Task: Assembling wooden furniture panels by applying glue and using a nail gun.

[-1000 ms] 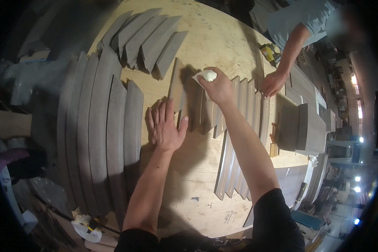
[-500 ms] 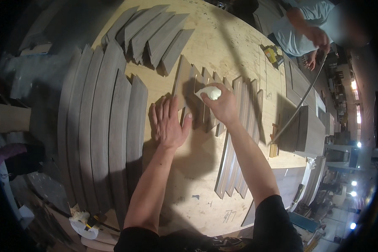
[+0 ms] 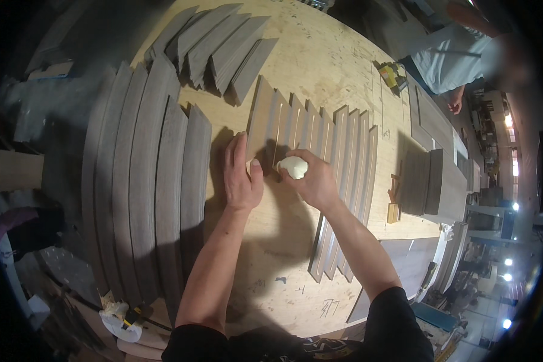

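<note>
My right hand [image 3: 318, 186] grips a white squeeze bottle [image 3: 294, 167] tilted over a row of short, slant-cut wooden strips [image 3: 312, 130]. Its tip points at the lower part of the strips, but my fingers and a shadow obscure it. Thin pale lines, like beads of glue, run lengthwise on several strips. With fingers stretched out and thumb apart, my left hand [image 3: 240, 184] rests at the left edge of the row and holds nothing. Longer grooved strips [image 3: 344, 151] lie just right of the short ones, partly behind my right forearm.
Long grey boards [image 3: 142, 181] are stacked along the table's left side, with shorter mitred ones [image 3: 214, 45] beyond. A yellow tool [image 3: 392, 77] and a block of grey panels [image 3: 431, 181] sit at the right. Across the table stands another person [image 3: 449, 57].
My right hand has drawn the bottle toward me along the strips, with more pale lines now uncovered. My left hand has shifted slightly. The other person's arm and the long thin strip have moved away.
</note>
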`<action>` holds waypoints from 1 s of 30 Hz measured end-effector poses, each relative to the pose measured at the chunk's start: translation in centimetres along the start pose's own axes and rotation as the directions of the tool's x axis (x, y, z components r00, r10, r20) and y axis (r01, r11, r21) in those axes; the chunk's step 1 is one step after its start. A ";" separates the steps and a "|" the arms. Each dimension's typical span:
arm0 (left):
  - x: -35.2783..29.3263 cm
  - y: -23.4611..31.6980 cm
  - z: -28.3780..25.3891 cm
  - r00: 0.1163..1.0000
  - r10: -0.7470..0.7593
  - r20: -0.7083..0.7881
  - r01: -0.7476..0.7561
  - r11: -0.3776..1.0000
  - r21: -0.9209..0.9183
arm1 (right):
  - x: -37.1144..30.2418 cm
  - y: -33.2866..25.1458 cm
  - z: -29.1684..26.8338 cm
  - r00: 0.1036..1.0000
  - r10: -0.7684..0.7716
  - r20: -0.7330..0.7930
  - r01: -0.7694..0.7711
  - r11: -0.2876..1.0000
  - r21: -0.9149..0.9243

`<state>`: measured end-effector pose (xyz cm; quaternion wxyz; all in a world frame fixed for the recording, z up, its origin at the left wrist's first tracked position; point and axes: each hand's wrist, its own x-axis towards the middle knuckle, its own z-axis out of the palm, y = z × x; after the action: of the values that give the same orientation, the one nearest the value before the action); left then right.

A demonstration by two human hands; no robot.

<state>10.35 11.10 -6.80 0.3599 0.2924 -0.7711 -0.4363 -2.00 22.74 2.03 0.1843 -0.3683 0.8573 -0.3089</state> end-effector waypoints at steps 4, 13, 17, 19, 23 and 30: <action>0.2 0.5 0.0 0.998 0.047 -0.045 -0.048 0.999 -0.022 | 0.5 0.1 -1.4 0.999 -0.051 0.015 0.050 0.996 0.068; 0.1 0.4 -0.2 0.999 0.044 -0.016 -0.044 0.999 -0.012 | 11.3 -1.4 -1.0 0.975 0.071 -0.209 -0.067 0.997 0.027; 0.0 0.3 -0.2 0.996 0.086 -0.004 -0.086 0.996 -0.008 | 14.6 -0.7 0.5 0.976 0.068 -0.208 -0.063 0.997 0.034; 0.0 0.2 -0.2 0.998 0.066 -0.003 -0.066 0.997 -0.047 | 15.4 -0.4 1.1 0.973 0.092 -0.210 -0.090 0.996 0.022; 0.0 0.3 -0.5 0.999 0.039 0.006 -0.038 0.997 -0.062 | 15.2 -1.0 1.2 0.978 0.081 -0.192 -0.083 0.997 -0.001; -0.1 0.1 -0.2 1.000 0.008 0.008 -0.008 0.998 -0.062 | 11.1 -1.9 0.4 0.985 0.083 -0.150 -0.083 0.997 0.003</action>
<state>10.58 11.09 -6.63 0.3674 0.2762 -0.7599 -0.4597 -8.14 13.33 1.98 0.1314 -0.3083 0.8838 -0.3263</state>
